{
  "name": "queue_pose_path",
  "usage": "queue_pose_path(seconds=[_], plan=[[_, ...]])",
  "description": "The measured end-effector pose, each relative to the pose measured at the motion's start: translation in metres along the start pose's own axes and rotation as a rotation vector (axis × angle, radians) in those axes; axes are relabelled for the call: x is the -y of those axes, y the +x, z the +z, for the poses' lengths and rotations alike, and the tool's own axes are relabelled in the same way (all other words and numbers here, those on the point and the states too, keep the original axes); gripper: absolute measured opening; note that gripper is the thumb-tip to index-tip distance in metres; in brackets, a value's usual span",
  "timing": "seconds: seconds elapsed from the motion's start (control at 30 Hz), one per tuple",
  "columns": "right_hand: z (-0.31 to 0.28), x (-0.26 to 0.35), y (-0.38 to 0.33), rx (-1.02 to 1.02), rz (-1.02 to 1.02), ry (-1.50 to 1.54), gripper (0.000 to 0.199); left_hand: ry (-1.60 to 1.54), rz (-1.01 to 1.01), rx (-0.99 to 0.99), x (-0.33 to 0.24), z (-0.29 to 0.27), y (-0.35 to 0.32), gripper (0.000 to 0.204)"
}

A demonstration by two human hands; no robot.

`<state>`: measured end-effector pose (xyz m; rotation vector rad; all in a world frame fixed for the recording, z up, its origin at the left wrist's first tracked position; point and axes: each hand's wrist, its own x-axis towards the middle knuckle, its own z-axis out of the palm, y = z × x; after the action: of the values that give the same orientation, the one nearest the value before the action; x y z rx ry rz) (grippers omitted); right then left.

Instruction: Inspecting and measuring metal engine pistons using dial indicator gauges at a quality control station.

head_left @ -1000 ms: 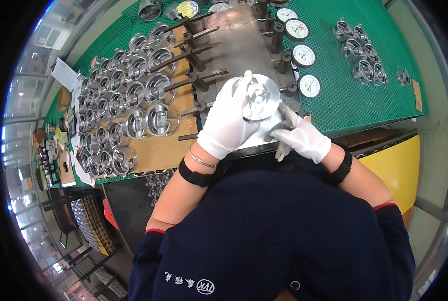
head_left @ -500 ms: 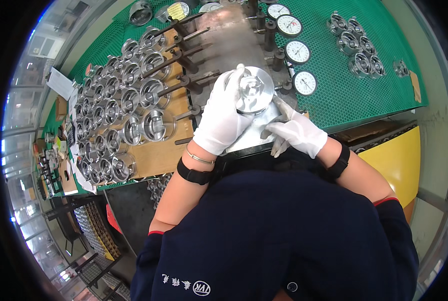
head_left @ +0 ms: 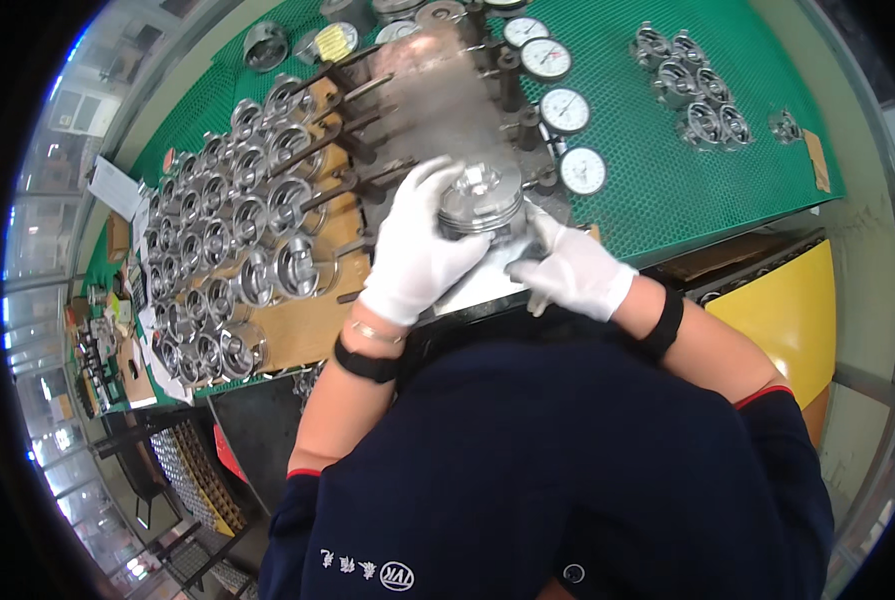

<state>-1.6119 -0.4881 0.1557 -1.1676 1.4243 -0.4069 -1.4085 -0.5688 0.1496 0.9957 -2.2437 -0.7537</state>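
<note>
A shiny metal piston (head_left: 482, 205) with ring grooves round its side is tilted so that its crown and side both show. My white-gloved left hand (head_left: 417, 245) wraps round it from the left, thumb on the near side. From the right, my gloved right hand (head_left: 574, 265) has its grey-stained fingers curled at the piston's lower edge; part of their contact is hidden. Beneath lies a flat metal plate (head_left: 467, 120) of a gauge fixture, with dark posts and rods (head_left: 352, 140) along its left. Several round dial gauges (head_left: 565, 110) line its right side.
Many pistons (head_left: 217, 240) stand in rows on a brown board (head_left: 297, 325) at left. A smaller group of pistons (head_left: 689, 85) sits on the green mat (head_left: 627, 190) at right. Below the bench's right edge is a yellow panel (head_left: 782, 310). Metal cylinders (head_left: 265, 46) stand at the back left.
The piston has tipped, from its crown facing up to its grooved side showing, and sits slightly lower and further left. Both hands have shifted left with it. The whole view has moved a little.
</note>
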Motion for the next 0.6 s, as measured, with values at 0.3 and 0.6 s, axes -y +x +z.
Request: queue_pose_path(seconds=[0.3, 0.6], plan=[[-0.091, -0.051, -0.064, -0.622, -0.287, 0.41, 0.033, 0.061, -0.227, -0.199, -0.003, -0.073, -0.031, 0.04], [-0.274, -0.271, -0.037, -1.078, 0.222, 0.712, 0.029, 0.846, -0.549, 0.023, 0.085, -0.086, -0.088, 0.043]])
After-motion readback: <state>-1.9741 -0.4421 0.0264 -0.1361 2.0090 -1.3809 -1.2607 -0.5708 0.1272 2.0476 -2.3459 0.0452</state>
